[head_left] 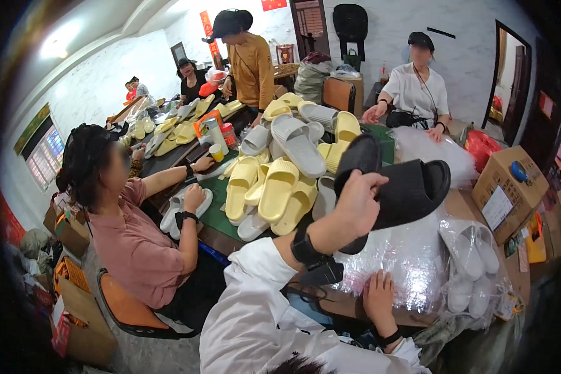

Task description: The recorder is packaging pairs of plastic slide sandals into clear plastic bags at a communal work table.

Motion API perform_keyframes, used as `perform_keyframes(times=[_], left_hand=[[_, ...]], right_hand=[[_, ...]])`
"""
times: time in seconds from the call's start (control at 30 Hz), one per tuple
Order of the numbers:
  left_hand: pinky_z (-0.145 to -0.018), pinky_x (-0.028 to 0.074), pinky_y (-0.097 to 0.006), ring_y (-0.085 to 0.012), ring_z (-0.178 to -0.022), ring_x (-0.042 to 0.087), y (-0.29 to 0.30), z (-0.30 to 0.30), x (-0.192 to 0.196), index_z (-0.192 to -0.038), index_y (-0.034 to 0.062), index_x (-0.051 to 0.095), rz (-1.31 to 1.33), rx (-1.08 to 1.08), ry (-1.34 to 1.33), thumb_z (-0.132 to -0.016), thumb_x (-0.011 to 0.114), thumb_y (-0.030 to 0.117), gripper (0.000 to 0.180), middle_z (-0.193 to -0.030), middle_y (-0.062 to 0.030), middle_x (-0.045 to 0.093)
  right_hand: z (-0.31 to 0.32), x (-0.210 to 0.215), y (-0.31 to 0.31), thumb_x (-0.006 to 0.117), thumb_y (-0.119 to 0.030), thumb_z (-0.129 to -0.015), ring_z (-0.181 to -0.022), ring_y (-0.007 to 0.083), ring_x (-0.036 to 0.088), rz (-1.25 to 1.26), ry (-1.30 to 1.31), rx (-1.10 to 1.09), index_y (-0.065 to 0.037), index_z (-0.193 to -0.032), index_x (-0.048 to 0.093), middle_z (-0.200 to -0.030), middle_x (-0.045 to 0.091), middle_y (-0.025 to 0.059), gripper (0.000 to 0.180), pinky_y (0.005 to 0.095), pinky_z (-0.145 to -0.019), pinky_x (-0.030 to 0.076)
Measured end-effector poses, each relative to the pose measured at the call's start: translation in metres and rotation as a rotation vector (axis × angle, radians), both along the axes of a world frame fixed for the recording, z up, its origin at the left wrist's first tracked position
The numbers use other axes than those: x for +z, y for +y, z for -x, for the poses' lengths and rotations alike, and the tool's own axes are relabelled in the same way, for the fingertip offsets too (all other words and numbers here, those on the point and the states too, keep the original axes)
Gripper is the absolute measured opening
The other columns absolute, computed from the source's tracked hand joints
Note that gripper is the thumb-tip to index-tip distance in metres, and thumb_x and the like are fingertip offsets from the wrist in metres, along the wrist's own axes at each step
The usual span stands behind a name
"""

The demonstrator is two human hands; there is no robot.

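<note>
My left hand (355,206) is raised over the table, its fingers closed on a pair of black slippers. One black slipper (411,194) points right with its open strap end outward; the other black slipper (358,163) stands more upright behind the hand and is partly hidden by it. Below, my right hand (380,300) lies with fingers stretched out on a stack of clear plastic bags (396,258) near the table's edge. Right of that stack sit white slippers (470,265) inside clear plastic bags.
Yellow slippers (277,190) and grey slippers (299,143) are heaped left of my hands. A cardboard box (511,193) stands at the right. A person in pink (137,237) sits at left, another in white (421,90) across the table. A yellow cup (216,153) stands beyond.
</note>
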State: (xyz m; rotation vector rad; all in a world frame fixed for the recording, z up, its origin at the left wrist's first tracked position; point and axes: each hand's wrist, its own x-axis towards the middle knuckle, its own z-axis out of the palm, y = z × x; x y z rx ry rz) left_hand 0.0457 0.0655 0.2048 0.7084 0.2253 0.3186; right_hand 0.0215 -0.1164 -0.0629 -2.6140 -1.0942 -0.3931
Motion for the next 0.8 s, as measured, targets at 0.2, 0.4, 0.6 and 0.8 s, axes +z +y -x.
perform_keyframes(times=[0.2, 0.4, 0.6, 0.8], left_hand=[[-0.110, 0.027, -0.047, -0.0317, -0.119, 0.041, -0.048, 0.004, -0.027, -0.106, -0.0088, 0.042, 0.436, -0.288, -0.155, -0.084, 0.045, 0.006, 0.027, -0.116, -0.0186, 0.045], [-0.113, 0.023, -0.043, -0.0351, -0.132, 0.024, -0.061, -0.014, -0.026, -0.129, -0.0118, 0.019, 0.596, -0.122, -0.176, -0.091, 0.041, 0.013, 0.051, -0.141, -0.0229, 0.019], [-0.102, 0.032, -0.035, -0.0292, -0.123, 0.037, -0.075, -0.035, -0.099, -0.144, 0.0063, 0.010, 0.010, -0.231, 0.375, -0.088, 0.051, 0.019, 0.070, -0.139, -0.0232, 0.028], [-0.091, 0.041, -0.032, -0.0164, -0.101, 0.052, -0.048, 0.026, -0.167, -0.118, 0.0031, 0.057, -0.892, -0.825, 0.034, -0.087, 0.053, 0.018, 0.034, -0.108, -0.0092, 0.059]], right_hand=[[-0.004, -0.007, -0.004, 0.058, -0.023, -0.082, -0.118, 0.0451, 0.042, -0.045, -0.003, 0.036, 0.000, -0.118, 0.052, -0.122, 0.050, 0.0229, 0.042, 0.0540, -0.100, 0.031], [-0.002, -0.002, -0.011, 0.057, -0.023, -0.083, -0.115, 0.0449, 0.043, -0.022, 0.087, 0.050, 0.000, -0.114, 0.054, -0.120, 0.052, 0.0200, 0.039, 0.0543, -0.098, 0.032], [-0.004, 0.003, -0.010, 0.056, -0.021, -0.083, -0.111, 0.0440, 0.046, 0.029, -0.001, 0.036, 0.004, -0.115, 0.052, -0.117, 0.052, 0.0228, 0.041, 0.0519, -0.097, 0.034], [-0.008, 0.010, -0.017, 0.055, -0.024, -0.085, -0.110, 0.0446, 0.047, 0.014, 0.076, 0.076, 0.002, -0.117, 0.051, -0.116, 0.054, 0.0220, 0.041, 0.0519, -0.097, 0.035]])
